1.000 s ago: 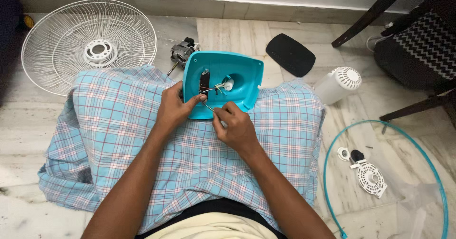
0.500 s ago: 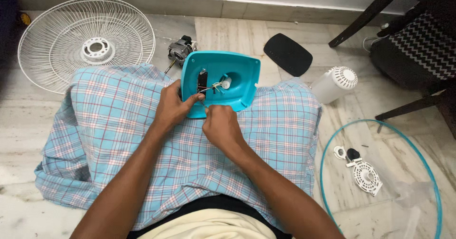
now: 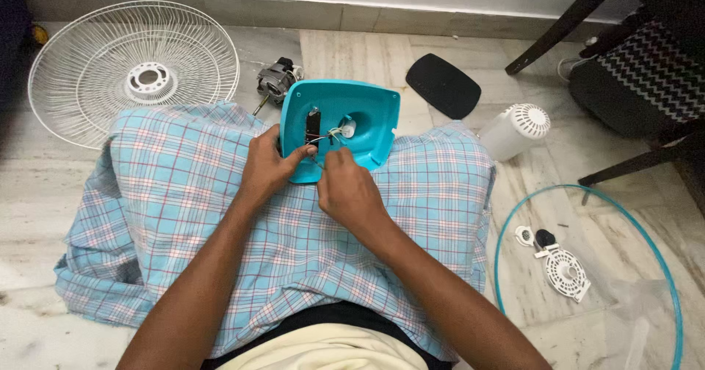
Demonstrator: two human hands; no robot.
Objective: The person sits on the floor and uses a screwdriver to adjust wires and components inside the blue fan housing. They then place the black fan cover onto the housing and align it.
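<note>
A turquoise plastic fan housing (image 3: 367,116) rests on my lap, over a blue checked cloth (image 3: 183,194). Inside it are a black part and thin wires (image 3: 327,136) that run to a small white piece. My left hand (image 3: 266,168) grips the housing's near left edge, with the thumb on the rim. My right hand (image 3: 349,190) is at the near rim with its fingertips pinched on the wires.
A white wire fan guard (image 3: 136,69) lies on the floor at the far left, with a small motor (image 3: 275,83) beside it. A black pad (image 3: 444,85), a white ribbed cover (image 3: 514,129), a teal ring (image 3: 587,267) with small white parts, and dark chair legs (image 3: 624,164) are at the right.
My right hand has crept up towards the housing rim and the wires. The left hand keeps its grip. The view has shifted slightly.
</note>
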